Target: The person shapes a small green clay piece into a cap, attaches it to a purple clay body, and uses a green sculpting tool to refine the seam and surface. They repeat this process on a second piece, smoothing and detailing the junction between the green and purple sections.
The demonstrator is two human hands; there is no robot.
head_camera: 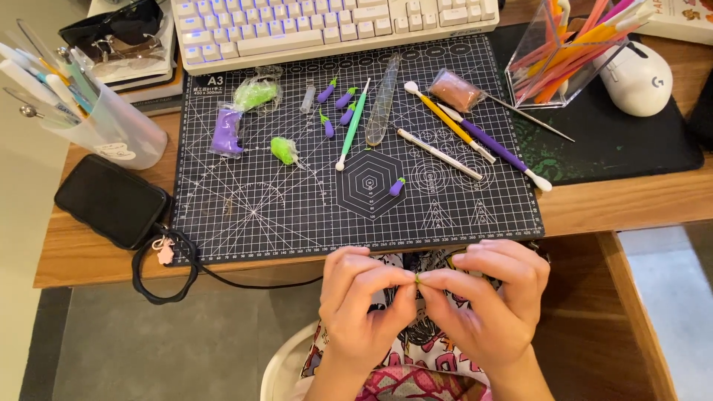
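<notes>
I see both hands held together below the near edge of the desk [631, 200], over the lap: my left hand [364, 308] and right hand [494, 301] meet fingertip to fingertip, pinching a tiny green bit of clay [417, 279] between them, fingers drawn in narrow around it. The bit is so small I cannot tell its shape. Up on the desk lies a black cutting mat [297, 208] with a white grid. On it, a small purple clay eggplant [398, 186] with a green cap sits by the printed hexagon, and four more little eggplants [336, 104] cluster near the mat's far side. A green lump of clay [283, 149] lies left of centre, a purple block of clay [226, 131] in clear wrap further left, and a green wrapped lump [255, 93] above it. Sculpting tools [460, 134] lie fanned on the right half, beside a wrapped brownish clay piece [454, 90]. A white keyboard [334, 26] sits beyond the mat, a black phone [111, 200] to the left, a white mouse [639, 78] far right
</notes>
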